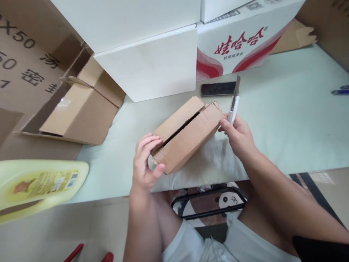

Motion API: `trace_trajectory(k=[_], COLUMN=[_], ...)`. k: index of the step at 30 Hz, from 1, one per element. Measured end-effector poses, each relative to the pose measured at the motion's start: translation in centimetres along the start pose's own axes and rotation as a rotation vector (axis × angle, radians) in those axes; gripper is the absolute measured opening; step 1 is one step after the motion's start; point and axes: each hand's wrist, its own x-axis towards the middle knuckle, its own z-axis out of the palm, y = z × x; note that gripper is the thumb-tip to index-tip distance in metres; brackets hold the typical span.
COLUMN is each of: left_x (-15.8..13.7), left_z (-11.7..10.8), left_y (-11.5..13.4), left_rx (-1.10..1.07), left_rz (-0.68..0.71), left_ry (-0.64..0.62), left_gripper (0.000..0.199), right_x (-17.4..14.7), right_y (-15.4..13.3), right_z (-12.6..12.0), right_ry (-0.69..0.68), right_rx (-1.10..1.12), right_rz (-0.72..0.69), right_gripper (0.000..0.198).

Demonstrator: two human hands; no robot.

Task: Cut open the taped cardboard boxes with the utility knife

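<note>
A small brown cardboard box (191, 140) rests tilted near the front edge of the table, a dark gap running along the seam between its flaps. My left hand (145, 158) grips its near left end, fingers on top and thumb at the front side. In my right hand (237, 133) is a white utility knife (233, 109), its blade pointing up and away from me. The fingertips of that hand are close to the box's right end; whether they touch it, I cannot tell. Behind the box lies a dark flat rectangular object (218, 88).
White cartons (163, 65) and a red-and-white carton (240, 47) stand along the back. At the left are an opened cardboard box (81, 112) and a pale yellow bottle (43, 182). Pens (340, 91) lie at the far right of the pale green table (289, 120).
</note>
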Motion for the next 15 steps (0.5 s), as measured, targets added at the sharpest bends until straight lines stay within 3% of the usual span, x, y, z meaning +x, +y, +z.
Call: trace_trajectory(k=[2, 4, 7, 10, 15], left_x=[-0.2, -0.6, -0.8, -0.6, 0.1], left_z=[0.3, 0.6, 0.7, 0.7, 0.7], left_y=[-0.4, -0.8, -1.1, -1.0, -0.4], left_rx=[-0.043, -0.106, -0.129, -0.054, -0.187], left_rz=[-0.077, -0.164, -0.252, -0.249, -0.421], left_ry=[0.078, 0.155, 0.177, 0.171, 0.252], left_gripper=[0.049, 0.059, 0.06, 0.047, 0.043], right_x=[0.0, 0.3, 1.0, 1.5, 1.5], right_y=[0.0, 0.1, 0.6, 1.2, 2.3], right_z=[0.0, -0.2, -0.8, -1.3, -1.4], right_ry=[-0.002, 0.006, -0.023, -0.183, -0.246], right_rx=[-0.03, -0.135, -0.535, -0.915, -0.978], right_rz=[-0.005, 0.036, 0.188, 0.313, 0.312], right_gripper=[0.028, 0.025, 0.018, 0.02, 0.027])
